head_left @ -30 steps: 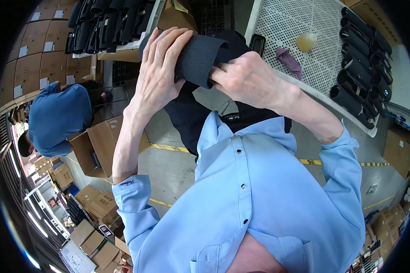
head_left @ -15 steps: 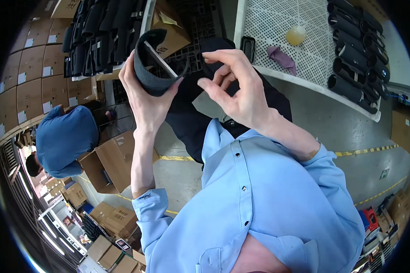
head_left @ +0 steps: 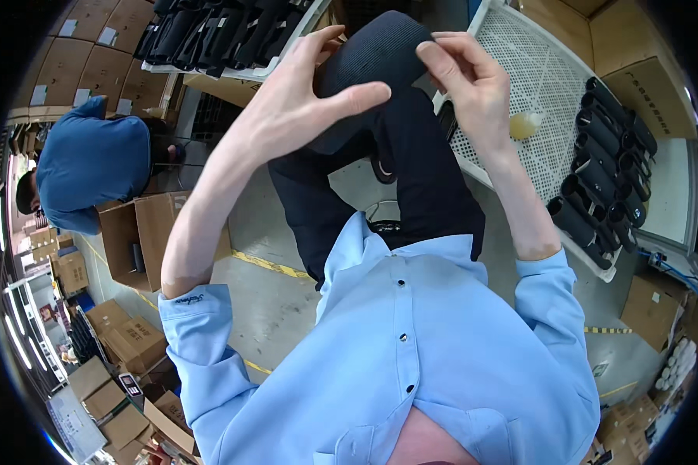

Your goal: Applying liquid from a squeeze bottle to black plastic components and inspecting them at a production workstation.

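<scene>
I see the right hand (head_left: 473, 85), empty a moment ago, now pinching, as best I can tell, the edge of the sleeve (head_left: 384, 50), the left hand (head_left: 291, 105) spread wide along its other side, so both attend it just off the tray's (head_left: 512, 46) left edge.

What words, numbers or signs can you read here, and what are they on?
I won't copy the wording, but here's where it is:
Left shirt cuff: dark, curly lettering.
Open carton, upper right: dark printing.
White labels on the stacked cartons: too small to read.
Green floor sign: too small to read.
Dark fabric piece: no writing shows.
</scene>
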Tool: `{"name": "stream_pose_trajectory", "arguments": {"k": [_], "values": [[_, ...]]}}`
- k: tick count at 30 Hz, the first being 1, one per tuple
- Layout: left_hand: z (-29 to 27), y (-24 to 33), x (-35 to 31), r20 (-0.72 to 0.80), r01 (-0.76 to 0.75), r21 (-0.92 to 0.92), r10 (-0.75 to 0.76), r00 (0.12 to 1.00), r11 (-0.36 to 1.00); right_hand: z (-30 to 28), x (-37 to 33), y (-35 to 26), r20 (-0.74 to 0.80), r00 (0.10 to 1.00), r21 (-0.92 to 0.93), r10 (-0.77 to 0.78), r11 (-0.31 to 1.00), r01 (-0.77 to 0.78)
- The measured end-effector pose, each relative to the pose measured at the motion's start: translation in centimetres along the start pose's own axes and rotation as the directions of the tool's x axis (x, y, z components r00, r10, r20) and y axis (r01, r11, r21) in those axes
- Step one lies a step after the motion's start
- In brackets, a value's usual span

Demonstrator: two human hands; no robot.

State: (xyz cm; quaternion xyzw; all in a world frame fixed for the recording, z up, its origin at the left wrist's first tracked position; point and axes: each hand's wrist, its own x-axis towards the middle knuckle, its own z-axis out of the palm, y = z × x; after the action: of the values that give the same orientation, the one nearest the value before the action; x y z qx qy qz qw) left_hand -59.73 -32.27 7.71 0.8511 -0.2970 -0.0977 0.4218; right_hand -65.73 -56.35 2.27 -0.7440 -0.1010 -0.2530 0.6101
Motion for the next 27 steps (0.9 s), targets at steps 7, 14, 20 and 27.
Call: {"name": "stream_pose_trajectory", "arguments": {"k": [7, 14, 20, 27], "values": [[-2.0, 5.0, 0.3, -0.032, 0.092, -0.51, -0.126, 0.991, 0.855, -1.3, 0.8, 3.3, 0.093, 0.872, 0.718, 0.48, 0.574, -0.393], [-1.4, 4.3, 0.0, -0.049, -0.174, -0.368, 0.168, 0.985, 0.914, -2.2, 0.5, 5.1, 0.241, 0.883, 0.826, 0.403, 0.393, -0.404], [-0.8, 4.8, -0.4, -0.034, -0.214, -0.441, 0.222, 0.975, 0.872, -2.5, 1.4, 5.4, 0.236, 0.879, 0.841, 0.414, 0.367, -0.398], [0.1, 4.6, -0.4, -0.078, -0.27, -0.461, 0.265, 0.961, 0.845, -3.2, 1.9, 6.8, 0.334, 0.898, 0.838, 0.285, 0.346, -0.422]]}}
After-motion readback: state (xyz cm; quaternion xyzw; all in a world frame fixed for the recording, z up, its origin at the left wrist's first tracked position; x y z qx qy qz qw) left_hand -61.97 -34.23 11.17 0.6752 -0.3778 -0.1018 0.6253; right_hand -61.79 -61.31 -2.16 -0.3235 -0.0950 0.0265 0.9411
